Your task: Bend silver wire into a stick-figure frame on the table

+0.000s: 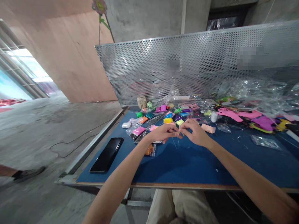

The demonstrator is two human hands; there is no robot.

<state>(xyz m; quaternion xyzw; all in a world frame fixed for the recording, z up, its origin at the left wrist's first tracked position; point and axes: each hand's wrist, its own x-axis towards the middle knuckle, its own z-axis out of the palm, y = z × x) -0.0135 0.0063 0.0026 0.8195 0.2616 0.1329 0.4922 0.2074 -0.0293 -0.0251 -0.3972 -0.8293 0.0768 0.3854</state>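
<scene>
My left hand (163,133) and my right hand (195,132) meet fingertip to fingertip above the blue table top (187,161). Both pinch something thin between them; fine wire-like strands (175,141) hang down from the pinch. What exactly they grip is too small to name. Just behind the hands lie several small packets of coloured clay (163,116), pink, yellow, green, orange and purple, in clear wrappers.
A black phone (106,154) lies flat near the table's left edge. Pink and purple foam cut-outs (243,115) and crumpled clear plastic bags (261,90) fill the right back. A perforated metal screen (198,65) stands behind. Someone's shoe (28,173) shows on the concrete floor at left.
</scene>
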